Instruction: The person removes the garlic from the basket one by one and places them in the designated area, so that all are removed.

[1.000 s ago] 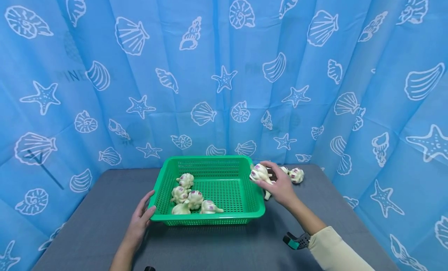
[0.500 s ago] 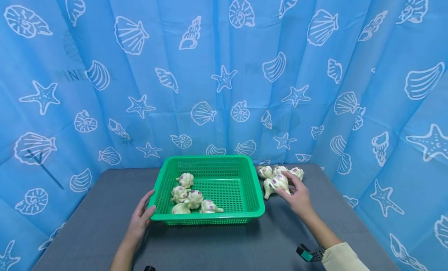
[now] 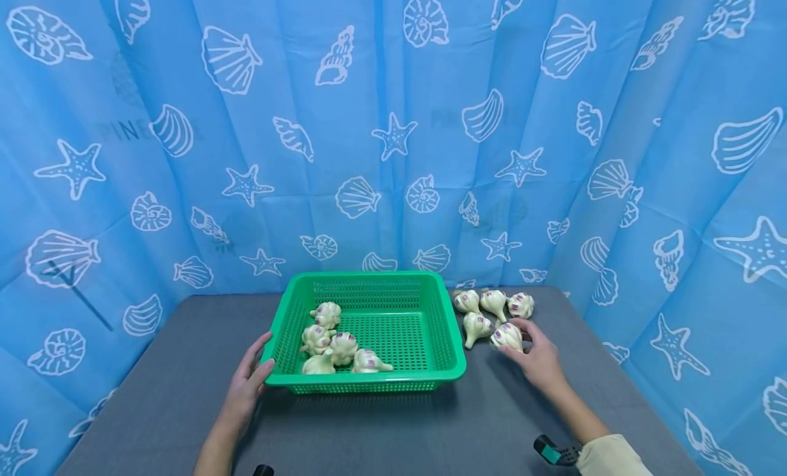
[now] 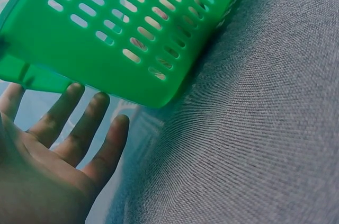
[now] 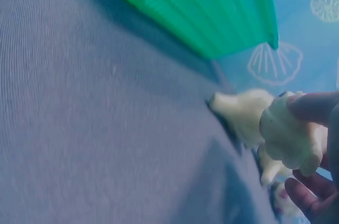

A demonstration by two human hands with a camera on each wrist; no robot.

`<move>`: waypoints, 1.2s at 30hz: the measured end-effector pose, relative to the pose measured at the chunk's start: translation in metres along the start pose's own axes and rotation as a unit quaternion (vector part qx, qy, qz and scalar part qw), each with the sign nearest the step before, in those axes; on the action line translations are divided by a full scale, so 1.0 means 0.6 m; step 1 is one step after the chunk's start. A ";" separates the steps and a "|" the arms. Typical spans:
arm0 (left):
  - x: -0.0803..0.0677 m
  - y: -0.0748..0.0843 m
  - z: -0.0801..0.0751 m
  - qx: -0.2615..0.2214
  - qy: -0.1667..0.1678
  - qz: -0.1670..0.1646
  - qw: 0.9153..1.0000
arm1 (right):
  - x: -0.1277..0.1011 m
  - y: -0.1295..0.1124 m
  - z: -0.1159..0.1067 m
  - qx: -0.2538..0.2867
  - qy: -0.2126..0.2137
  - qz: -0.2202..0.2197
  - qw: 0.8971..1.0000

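A garlic bulb (image 3: pixel 507 337) is held between the thumb and fingers of my right hand (image 3: pixel 541 358), low over the cloth right of the basket. The right wrist view shows this bulb (image 5: pixel 293 134) pinched, with another garlic bulb (image 5: pixel 244 112) lying behind it. My left hand (image 3: pixel 244 384) touches the left end of the green plastic basket (image 3: pixel 369 379). Seen from the left wrist, its fingers (image 4: pixel 79 134) are fairly straight, with tips against the basket's outer edge. Several garlic bulbs (image 3: pixel 343 350) lie in the basket's left half.
More garlic bulbs lie on the grey cloth right of the basket, one of them a front bulb (image 3: pixel 476 328) close to its wall. A grey cloth (image 3: pixel 381 435) covers the table. Behind hangs a blue shell-patterned curtain (image 3: pixel 393 182).
My right hand has carried the garlic bulb from beside the basket's right rim rightward and down toward the cloth, uncovering the other bulbs there. My left hand and the basket have stayed put.
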State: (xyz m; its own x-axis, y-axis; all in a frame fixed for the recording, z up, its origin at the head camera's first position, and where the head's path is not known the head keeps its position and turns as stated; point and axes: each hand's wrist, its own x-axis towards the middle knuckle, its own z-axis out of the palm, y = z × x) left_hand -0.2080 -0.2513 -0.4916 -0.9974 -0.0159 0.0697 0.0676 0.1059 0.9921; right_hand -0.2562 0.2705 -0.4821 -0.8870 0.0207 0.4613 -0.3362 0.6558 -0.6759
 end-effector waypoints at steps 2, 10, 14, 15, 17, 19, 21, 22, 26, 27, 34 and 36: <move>0.001 -0.001 0.000 0.000 0.001 0.001 1.000 | 0.000 0.010 -0.003 -0.012 -0.012 0.020 1.000; 0.002 -0.003 0.000 0.001 0.005 0.003 1.000 | 0.010 0.032 -0.007 -0.018 -0.066 0.094 0.993; 0.001 -0.002 0.000 0.005 0.004 0.003 1.000 | 0.021 0.041 -0.004 -0.023 -0.073 0.107 0.991; 0.001 -0.002 0.000 0.005 0.003 0.003 1.000 | 0.024 0.043 -0.003 -0.025 -0.075 0.109 0.991; 0.001 -0.001 0.000 0.006 0.003 0.004 1.000 | 0.030 0.046 -0.002 -0.030 -0.079 0.112 0.990; 0.000 -0.001 0.000 0.006 0.003 0.004 1.000 | 0.035 0.050 0.000 -0.036 -0.084 0.116 0.989; 0.000 -0.001 0.000 0.006 0.004 0.004 1.000 | 0.039 0.054 0.001 -0.041 -0.089 0.123 0.988; 0.000 -0.001 0.000 0.005 0.004 0.003 1.000 | 0.041 0.056 0.002 -0.041 -0.090 0.127 0.987; 0.000 -0.001 0.000 0.004 0.004 0.002 1.000 | 0.048 0.061 0.004 -0.041 -0.097 0.142 0.984; 0.000 -0.001 0.000 0.004 0.004 0.002 1.000 | 0.050 0.062 0.005 -0.041 -0.098 0.144 0.984; 0.000 -0.002 0.001 0.007 0.005 0.002 1.000 | 0.057 0.069 0.010 -0.032 -0.094 0.151 0.984; 0.000 -0.002 0.001 0.007 0.006 0.002 1.000 | 0.058 0.071 0.011 -0.030 -0.093 0.150 0.984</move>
State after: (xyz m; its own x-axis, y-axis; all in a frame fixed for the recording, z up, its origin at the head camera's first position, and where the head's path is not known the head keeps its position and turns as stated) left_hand -0.2083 -0.2509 -0.4925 -0.9968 -0.0265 0.0754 0.0717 0.1202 0.9902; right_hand -0.3034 0.2942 -0.4983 -0.9879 0.0851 0.1294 -0.0364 0.6844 -0.7282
